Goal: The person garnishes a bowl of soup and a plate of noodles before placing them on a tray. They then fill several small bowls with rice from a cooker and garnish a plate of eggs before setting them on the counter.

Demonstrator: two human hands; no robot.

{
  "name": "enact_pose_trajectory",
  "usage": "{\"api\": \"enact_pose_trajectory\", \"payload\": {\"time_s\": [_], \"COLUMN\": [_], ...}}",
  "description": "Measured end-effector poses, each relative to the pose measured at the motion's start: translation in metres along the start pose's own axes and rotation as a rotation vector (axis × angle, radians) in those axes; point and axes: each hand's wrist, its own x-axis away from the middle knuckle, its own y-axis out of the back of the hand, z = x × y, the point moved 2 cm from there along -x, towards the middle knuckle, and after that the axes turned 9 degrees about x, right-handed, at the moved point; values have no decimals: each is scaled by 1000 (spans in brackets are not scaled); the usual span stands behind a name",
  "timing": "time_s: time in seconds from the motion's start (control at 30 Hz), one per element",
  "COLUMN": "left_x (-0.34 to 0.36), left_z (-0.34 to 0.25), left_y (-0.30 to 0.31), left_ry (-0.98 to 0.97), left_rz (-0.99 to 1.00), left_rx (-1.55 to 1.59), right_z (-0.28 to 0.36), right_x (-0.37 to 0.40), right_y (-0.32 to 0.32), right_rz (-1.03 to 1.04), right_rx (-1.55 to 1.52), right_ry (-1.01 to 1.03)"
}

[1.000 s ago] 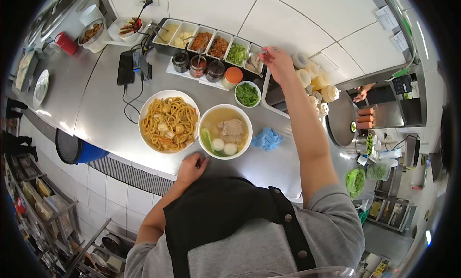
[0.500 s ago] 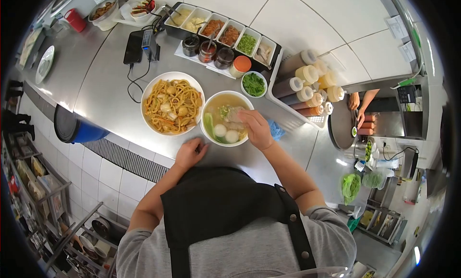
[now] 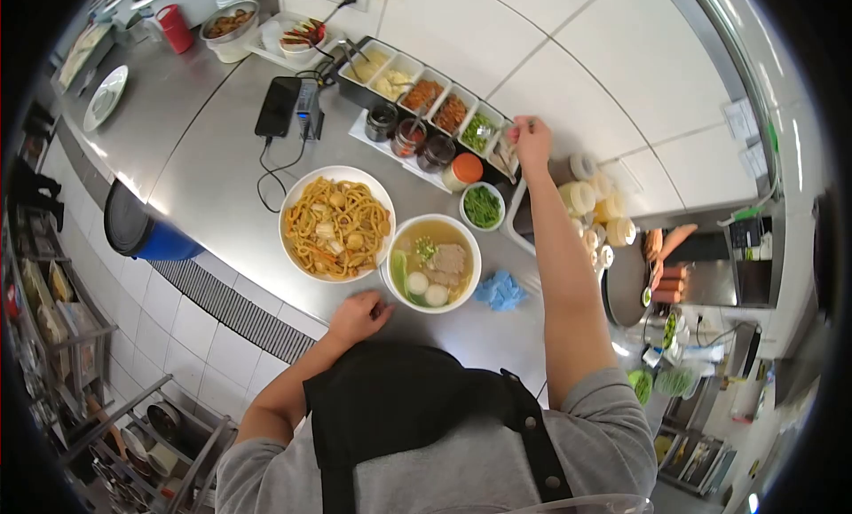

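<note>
My right hand (image 3: 531, 141) is stretched out over the row of tubs at the back, its fingers closed near the chopped green onion (image 3: 480, 134) and the end tub of pale slices (image 3: 506, 154). Something shiny shows by the fingertips, too small to make out. At the counter's front edge rests my left hand (image 3: 358, 318), loosely curled and holding nothing, just below a white bowl of soup (image 3: 479, 270). In the broth lie sliced meat (image 3: 447, 260), two pale balls (image 3: 426, 290) and a leafy green stalk. Left of it stands a plate of fried noodles (image 3: 333, 225).
Dark sauce jars (image 3: 408, 138) and an orange-lidded jar (image 3: 463, 170) front the tubs. A bowl of chopped greens (image 3: 482, 207), a blue cloth (image 3: 500, 290) and squeeze bottles (image 3: 579, 197) are to the right. Another person's hands (image 3: 654, 248) work over a round pan at far right.
My right hand has left the meat in the soup bowl and moved up and right to the tubs. The meat now shows uncovered. My left hand stays by the counter edge; the view has shifted.
</note>
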Motion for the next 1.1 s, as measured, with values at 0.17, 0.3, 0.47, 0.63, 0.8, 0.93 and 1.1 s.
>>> {"api": "enact_pose_trajectory", "payload": {"time_s": [0.17, 0.3, 0.47, 0.63, 0.8, 0.93, 1.1], "left_x": [-1, -1, -1, -1, 0, -2, -3], "left_z": [-1, -1, -4, -1, -4, -3, -4], "left_y": [5, 6, 8, 8, 13, 12, 13], "left_ry": [28, 62, 2, 2, 11, 12, 27], "left_rz": [19, 41, -38, -72, -57, -31, -32], "left_rx": [30, -2, -78, -105, -136, -121, -122], "right_z": [-20, 79, 242, 284, 278, 235, 232], "right_x": [-54, -71, -58, -49, -82, -107, -95], "right_y": [-44, -63, -180, -267, -261, -263, -241], "right_rz": [191, 223, 149, 281, 667, 696, 738], "right_rx": [708, 1132, 694, 842, 1187, 1153, 1206], "right_ry": [57, 353, 987, 1191, 916, 847, 808]}}
